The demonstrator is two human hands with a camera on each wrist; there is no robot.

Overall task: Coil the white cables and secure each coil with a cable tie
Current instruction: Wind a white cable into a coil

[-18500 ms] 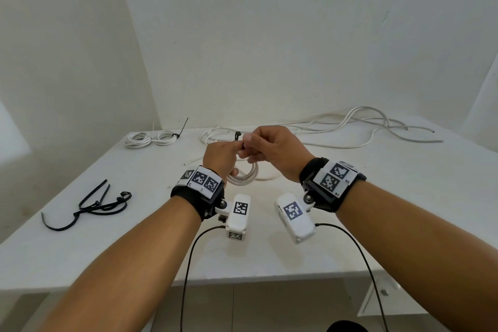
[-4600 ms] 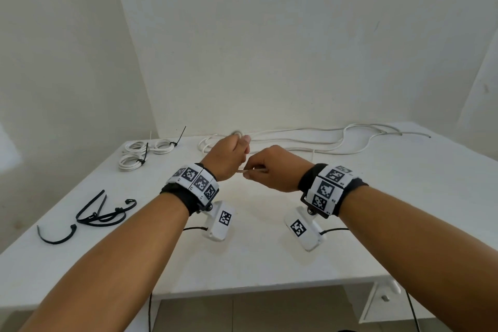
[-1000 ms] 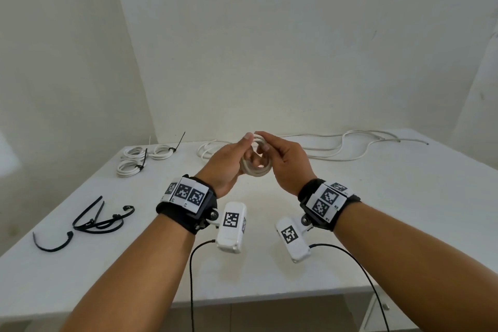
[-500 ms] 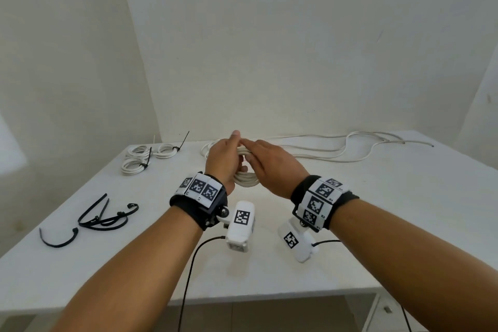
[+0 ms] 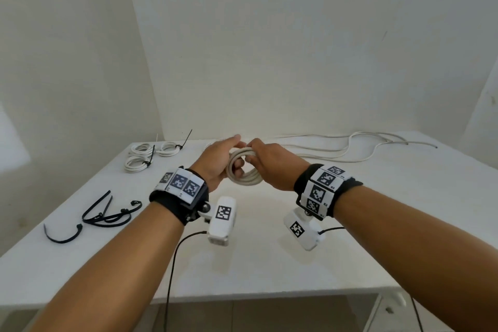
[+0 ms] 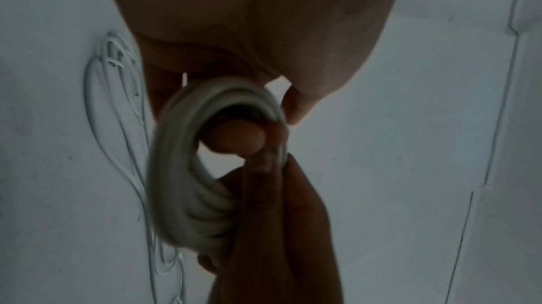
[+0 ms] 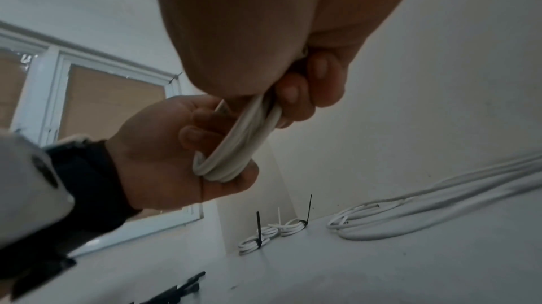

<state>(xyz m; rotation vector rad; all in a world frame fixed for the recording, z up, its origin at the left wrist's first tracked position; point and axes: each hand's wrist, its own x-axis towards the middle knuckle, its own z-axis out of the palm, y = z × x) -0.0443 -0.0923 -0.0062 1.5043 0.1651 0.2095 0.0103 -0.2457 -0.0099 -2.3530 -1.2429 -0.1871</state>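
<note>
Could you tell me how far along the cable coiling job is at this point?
Done: tied coils at the table's far left. In hand: left hand and right hand hold an untied coil. Left: tying it with a loose cable tie, then the loose cables.

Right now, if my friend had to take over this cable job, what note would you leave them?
Left hand and right hand both grip the untied white coil above the table.
Done: tied coils lie at the far left.
Spare black cable ties lie near left.
Loose white cables wait at the far right.
Left: tie this coil, then coil and tie the loose ones.
</note>
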